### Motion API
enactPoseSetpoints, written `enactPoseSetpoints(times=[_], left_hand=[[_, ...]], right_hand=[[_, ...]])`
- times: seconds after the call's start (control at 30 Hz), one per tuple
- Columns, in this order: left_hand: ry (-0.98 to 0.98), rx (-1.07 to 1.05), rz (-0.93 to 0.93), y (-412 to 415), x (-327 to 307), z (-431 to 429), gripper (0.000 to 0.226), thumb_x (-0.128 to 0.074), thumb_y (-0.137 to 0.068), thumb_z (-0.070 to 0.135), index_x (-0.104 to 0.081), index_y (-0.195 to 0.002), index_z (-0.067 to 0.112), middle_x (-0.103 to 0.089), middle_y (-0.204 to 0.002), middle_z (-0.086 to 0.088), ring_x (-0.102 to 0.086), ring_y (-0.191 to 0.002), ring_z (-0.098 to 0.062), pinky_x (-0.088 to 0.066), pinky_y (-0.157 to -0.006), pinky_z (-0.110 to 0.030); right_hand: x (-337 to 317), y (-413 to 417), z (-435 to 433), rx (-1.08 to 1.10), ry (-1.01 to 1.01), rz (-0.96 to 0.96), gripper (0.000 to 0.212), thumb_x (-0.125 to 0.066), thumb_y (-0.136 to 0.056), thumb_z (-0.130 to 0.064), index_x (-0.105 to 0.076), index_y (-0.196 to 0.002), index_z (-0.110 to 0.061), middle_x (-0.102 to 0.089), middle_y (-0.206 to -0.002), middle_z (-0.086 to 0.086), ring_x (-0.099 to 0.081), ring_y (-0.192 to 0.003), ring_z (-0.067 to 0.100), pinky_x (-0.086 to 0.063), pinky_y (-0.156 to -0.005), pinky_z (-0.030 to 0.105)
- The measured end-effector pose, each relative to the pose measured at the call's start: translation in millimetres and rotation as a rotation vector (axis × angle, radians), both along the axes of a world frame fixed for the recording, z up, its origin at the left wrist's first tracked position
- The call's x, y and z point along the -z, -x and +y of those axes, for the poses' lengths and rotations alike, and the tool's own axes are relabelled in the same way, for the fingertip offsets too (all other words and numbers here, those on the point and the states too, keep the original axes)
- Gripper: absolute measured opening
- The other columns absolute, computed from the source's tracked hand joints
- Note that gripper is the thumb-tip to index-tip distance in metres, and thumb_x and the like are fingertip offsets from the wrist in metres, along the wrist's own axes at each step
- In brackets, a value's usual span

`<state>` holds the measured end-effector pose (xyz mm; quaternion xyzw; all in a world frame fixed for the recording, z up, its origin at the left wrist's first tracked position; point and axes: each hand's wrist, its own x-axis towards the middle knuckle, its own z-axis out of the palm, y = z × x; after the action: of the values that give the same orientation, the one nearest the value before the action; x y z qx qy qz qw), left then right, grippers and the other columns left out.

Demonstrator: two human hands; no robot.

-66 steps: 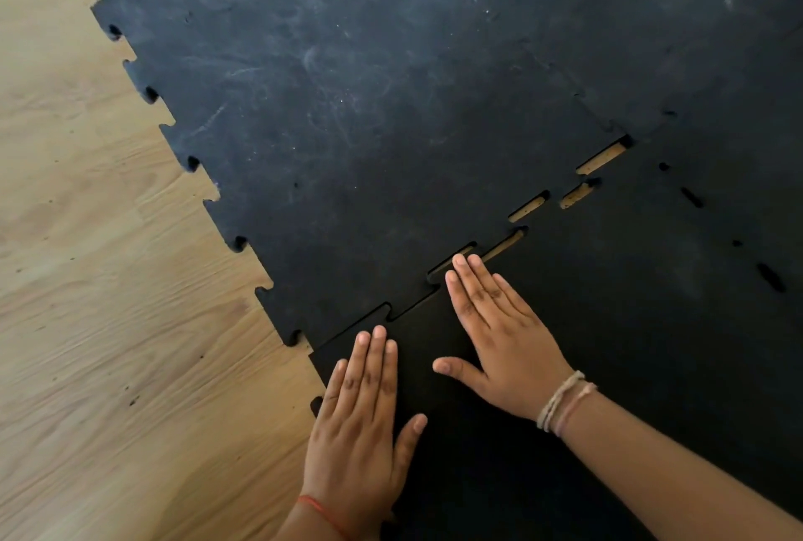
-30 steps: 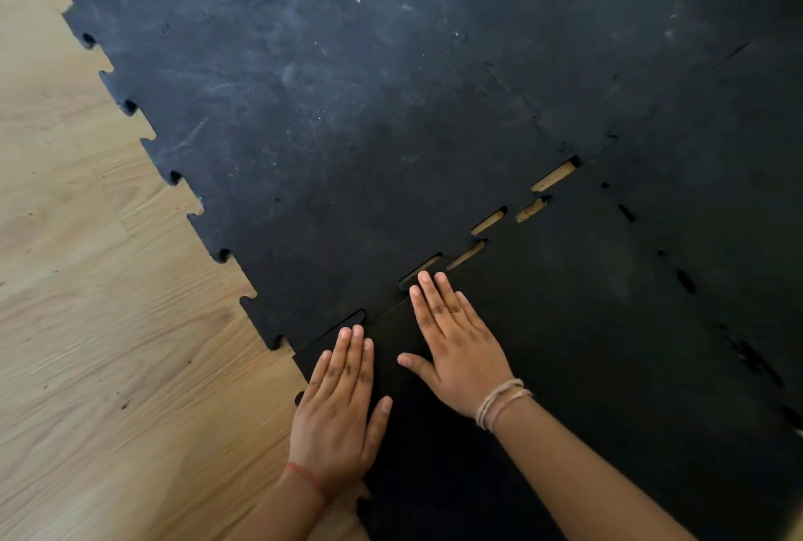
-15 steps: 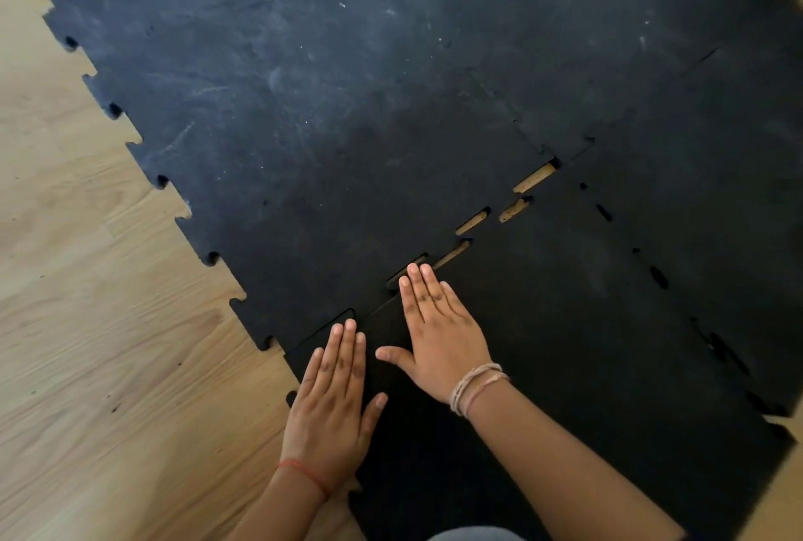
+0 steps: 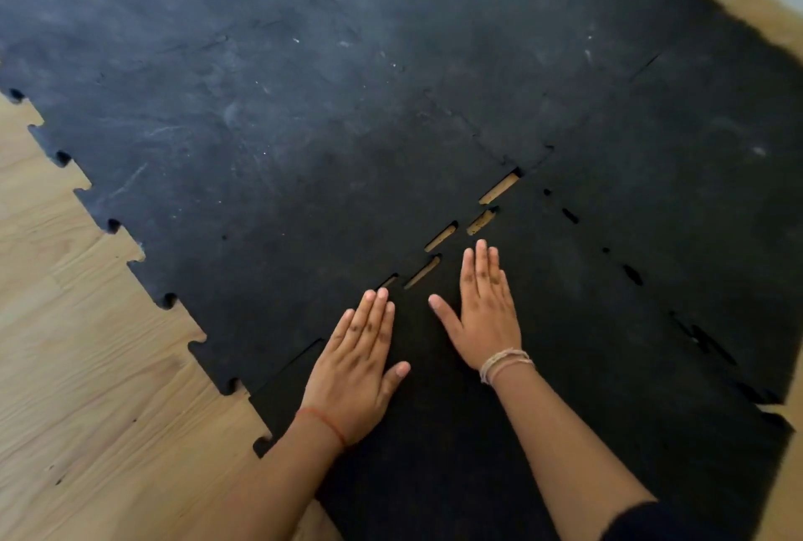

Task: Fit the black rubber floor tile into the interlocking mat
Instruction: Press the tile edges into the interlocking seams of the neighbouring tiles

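Black rubber floor tile with jigsaw-tooth edges (image 4: 565, 366) lies flat on the light wood-plank floor (image 4: 87, 388), at the near right corner of the black interlocking rubber mat (image 4: 260, 127). The tile's far-left edge meets the mat along a diagonal seam; near end of that seam looks closed, far end not seated. Four narrow gaps (image 4: 441, 236) show wood floor through the seam, running from just past the left fingertips up to the corner where the tiles meet. The tile's right edge also has small dark slots (image 4: 632, 274) along its seam with the neighbouring mat piece.

Left hand (image 4: 358, 366) is palm down on the tile beside the seam, fingers (image 4: 373, 314) straight and together, thumb out to the right, holding nothing. Fingertips reach the seam line just short of the nearest gap. Thin red thread band (image 4: 323, 423) on the left wrist.

Right hand (image 4: 486, 314) is also palm down on the tile, just right of the left hand and further up, fingers (image 4: 480, 262) flat and together, thumb spread left, gripping nothing. Its fingertips sit just below the second-furthest gap. Pale beige string bracelets (image 4: 504, 362) on the right wrist. Hands apart, not touching.

Mat surface is scuffed and dusty grey toward the far left. Mat's left border shows open puzzle teeth against the wood floor.
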<state>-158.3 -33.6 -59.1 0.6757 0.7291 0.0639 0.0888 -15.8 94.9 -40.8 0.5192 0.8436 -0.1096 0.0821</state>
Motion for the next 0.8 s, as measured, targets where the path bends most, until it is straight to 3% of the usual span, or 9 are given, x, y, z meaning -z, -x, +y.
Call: enactPoseSetpoints(times=[0.1,0.27,0.37,0.47,0.53,0.63,0.8], left_hand=[[0.024,0.014,0.005,-7.7,1.6,16.9,0.067,-0.011,-0.095,0.048,-0.031,-0.138,0.001,-0.028,-0.147,-0.015,-0.009,-0.139,-0.022,-0.009,-0.109,-0.036],[-0.033,0.016,0.038,-8.5,9.1,17.5,0.065,-0.012,-0.095,0.046,-0.031,-0.137,0.001,-0.029,-0.147,-0.015,-0.007,-0.139,-0.021,-0.007,-0.11,-0.036],[-0.051,0.033,0.062,-7.3,13.5,22.2,0.063,-0.013,-0.094,0.046,-0.024,-0.139,0.003,-0.025,-0.149,-0.014,-0.006,-0.14,-0.021,-0.006,-0.111,-0.037],[-0.077,0.042,0.066,-5.6,16.3,18.3,0.064,-0.013,-0.094,0.047,-0.02,-0.14,0.004,-0.009,-0.155,-0.011,-0.006,-0.141,-0.021,-0.005,-0.112,-0.036],[-0.102,0.04,0.053,-5.9,18.7,16.4,0.064,-0.013,-0.094,0.048,-0.021,-0.14,0.004,-0.004,-0.153,-0.009,-0.007,-0.141,-0.021,-0.006,-0.113,-0.036],[-0.115,0.05,0.065,-4.9,17.6,18.0,0.064,-0.013,-0.094,0.048,-0.021,-0.139,0.004,-0.003,-0.153,-0.009,-0.008,-0.14,-0.021,-0.006,-0.113,-0.036],[-0.127,0.047,0.083,-7.1,15.2,17.1,0.064,-0.01,-0.094,0.047,-0.02,-0.14,0.003,-0.002,-0.153,-0.009,-0.009,-0.14,-0.021,-0.005,-0.113,-0.035]], right_hand=[[-0.7,-9.1,30.8,0.038,-0.012,-0.045,0.082,-0.008,-0.085,-0.067,0.019,-0.14,-0.011,0.022,-0.152,0.008,0.027,-0.133,0.015,0.009,-0.113,0.033],[7.1,-15.5,37.9,-0.087,-0.03,-0.023,0.087,0.019,-0.07,-0.071,0.02,-0.137,-0.015,0.025,-0.146,0.001,0.024,-0.135,0.014,0.011,-0.11,0.03],[8.6,-14.6,41.6,-0.085,-0.021,-0.04,0.084,0.019,-0.07,-0.069,0.023,-0.136,-0.016,0.028,-0.145,0.0,0.026,-0.135,0.014,0.012,-0.11,0.029],[5.2,-15.6,49.3,-0.11,0.035,-0.014,0.082,0.008,-0.073,-0.069,0.022,-0.137,-0.019,0.026,-0.147,-0.002,0.025,-0.135,0.012,0.012,-0.11,0.028],[1.2,-28.2,70.3,0.052,0.0,0.041,0.082,-0.005,-0.08,-0.068,0.016,-0.141,-0.017,0.02,-0.151,0.0,0.018,-0.139,0.014,0.007,-0.112,0.03],[-7.3,-62.4,104.9,0.565,-0.082,0.07,0.088,-0.026,-0.087,-0.065,0.005,-0.147,-0.007,0.006,-0.157,0.011,0.005,-0.144,0.023,-0.002,-0.117,0.038],[-11.7,-78.8,121.4,0.605,-0.073,0.013,0.101,-0.036,-0.08,-0.072,-0.007,-0.147,-0.002,-0.013,-0.156,0.015,-0.01,-0.143,0.028,-0.009,-0.116,0.04]])
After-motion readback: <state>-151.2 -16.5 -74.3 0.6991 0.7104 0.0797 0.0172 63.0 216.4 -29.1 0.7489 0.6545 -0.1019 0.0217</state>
